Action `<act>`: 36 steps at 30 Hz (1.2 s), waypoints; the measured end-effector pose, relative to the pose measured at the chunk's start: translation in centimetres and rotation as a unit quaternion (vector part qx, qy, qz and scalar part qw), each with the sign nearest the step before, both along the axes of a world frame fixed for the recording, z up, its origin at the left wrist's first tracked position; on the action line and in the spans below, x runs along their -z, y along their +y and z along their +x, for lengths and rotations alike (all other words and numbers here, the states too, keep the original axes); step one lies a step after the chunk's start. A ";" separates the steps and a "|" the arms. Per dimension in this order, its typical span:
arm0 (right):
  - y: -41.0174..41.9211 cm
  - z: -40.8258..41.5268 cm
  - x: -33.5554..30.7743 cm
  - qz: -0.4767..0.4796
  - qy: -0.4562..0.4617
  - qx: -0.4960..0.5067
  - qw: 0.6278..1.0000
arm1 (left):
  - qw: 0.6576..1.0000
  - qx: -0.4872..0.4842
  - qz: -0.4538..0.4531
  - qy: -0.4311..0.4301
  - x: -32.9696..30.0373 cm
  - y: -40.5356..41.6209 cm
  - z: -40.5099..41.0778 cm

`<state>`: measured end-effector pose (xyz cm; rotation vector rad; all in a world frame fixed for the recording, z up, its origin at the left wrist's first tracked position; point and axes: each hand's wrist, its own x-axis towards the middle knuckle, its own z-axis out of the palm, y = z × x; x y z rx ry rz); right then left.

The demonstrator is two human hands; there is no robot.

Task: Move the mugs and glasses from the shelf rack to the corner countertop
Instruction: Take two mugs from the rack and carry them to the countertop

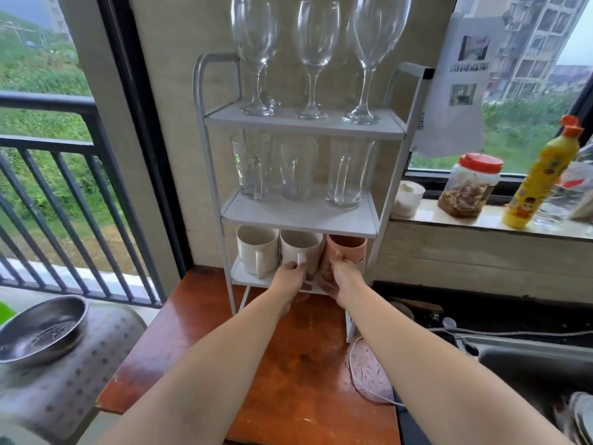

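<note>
Mugs on white rack, fingers of both hands curled around them, red-brown countertop below.

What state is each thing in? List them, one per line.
Wine glasses: upright, top shelf of the rack.
Glass mugs: upright, middle shelf.
Left cream mug: upright, bottom shelf, untouched.
Middle cream mug: bottom shelf, gripped at its handle by the left hand.
Pink mug: bottom shelf, gripped by the right hand.
Jar: red lid on.
Yellow bottle: capped, upright.
Steel bowl: upright.
</note>
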<state>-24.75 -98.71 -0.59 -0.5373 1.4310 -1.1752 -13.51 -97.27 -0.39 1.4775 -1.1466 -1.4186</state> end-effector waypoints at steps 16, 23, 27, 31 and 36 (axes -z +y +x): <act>3.8 0.2 0.6 -0.028 -0.011 -0.019 0.999 | 0.998 -0.063 -0.017 -0.019 1.3 4.0 1.3; 6.3 1.8 0.3 -0.057 -0.066 0.022 0.996 | 0.997 -0.063 -0.032 -0.010 1.2 6.8 3.4; 9.3 2.7 -0.3 -0.061 -0.084 0.038 0.994 | 0.998 -0.055 -0.036 -0.018 1.2 9.2 4.9; 14.4 3.7 -0.5 -0.066 -0.082 0.062 0.993 | 0.999 -0.033 -0.033 -0.015 1.1 13.6 6.3; 22.6 4.5 0.9 -0.054 -0.062 0.095 0.992 | 1.000 -0.001 -0.002 0.014 2.0 20.7 7.2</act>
